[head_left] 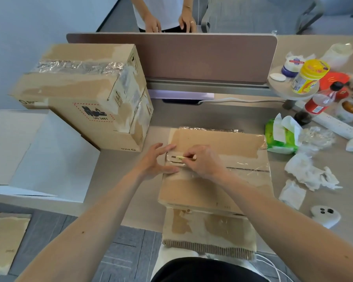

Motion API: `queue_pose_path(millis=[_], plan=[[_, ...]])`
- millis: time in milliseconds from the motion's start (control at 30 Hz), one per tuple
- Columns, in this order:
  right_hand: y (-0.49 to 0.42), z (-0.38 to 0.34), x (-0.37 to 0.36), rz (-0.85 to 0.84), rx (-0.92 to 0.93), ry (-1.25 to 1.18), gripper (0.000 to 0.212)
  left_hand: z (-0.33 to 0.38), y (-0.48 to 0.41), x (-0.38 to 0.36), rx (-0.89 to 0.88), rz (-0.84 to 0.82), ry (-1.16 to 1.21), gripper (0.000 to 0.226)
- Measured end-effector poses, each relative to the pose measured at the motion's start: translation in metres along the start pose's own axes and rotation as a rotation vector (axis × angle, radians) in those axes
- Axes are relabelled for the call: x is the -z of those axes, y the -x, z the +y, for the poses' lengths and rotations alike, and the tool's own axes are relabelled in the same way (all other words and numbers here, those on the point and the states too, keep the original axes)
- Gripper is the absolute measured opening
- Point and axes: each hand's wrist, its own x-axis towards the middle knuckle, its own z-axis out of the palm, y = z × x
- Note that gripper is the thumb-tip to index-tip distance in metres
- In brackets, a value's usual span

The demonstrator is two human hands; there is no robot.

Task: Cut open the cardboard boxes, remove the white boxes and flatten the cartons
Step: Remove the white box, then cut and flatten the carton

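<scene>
A dark-clothed lap [208,269] fills the bottom edge, with the carton [212,190] just beyond it on the table [161,123]. The right hand [204,161] pinches a small yellow-handled cutter [181,158] at the left end of the taped seam [247,169]. The left hand [157,161], fingers straight and spread, presses the lid beside it. The step in hand looks like slitting the seam tape. Next comes freeing that end, then lifting the flaps. Counted: three cartons, this one plus the stacked pair [86,94] at left; one flat sheet [6,241] on the floor; white boxes [49,159] beside the stack, number unclear
</scene>
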Motion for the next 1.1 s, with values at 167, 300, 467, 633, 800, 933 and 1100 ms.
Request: queue_pose_path(millis=[167,300,467,633,800,933,1100], plan=[[-0.007,-0.01,-0.012,-0.044,0.085,0.078,0.012,-0.004,0.001,-0.001,-0.017,0.009,0.082,0.082],[-0.01,-0.011,-0.017,-0.06,0.083,0.14,0.013,-0.005,0.001,-0.001,-0.036,0.008,0.105,0.083],[-0.01,-0.014,-0.021,-0.041,0.112,0.15,0.013,-0.001,0.004,-0.001,-0.034,-0.01,0.13,0.081],[-0.01,-0.013,-0.02,-0.062,0.121,0.137,0.014,0.004,0.006,0.001,-0.047,-0.018,0.115,0.081],[-0.01,-0.013,-0.011,-0.124,0.166,0.21,0.023,0.003,0.006,0.001,-0.057,-0.033,0.096,0.08],[-0.01,-0.012,-0.007,-0.15,0.177,0.256,0.024,0.004,0.007,0.002,-0.041,-0.033,0.084,0.084],[-0.012,-0.009,-0.007,-0.171,0.153,0.37,0.021,0.004,0.009,0.0,-0.035,-0.02,0.07,0.084]])
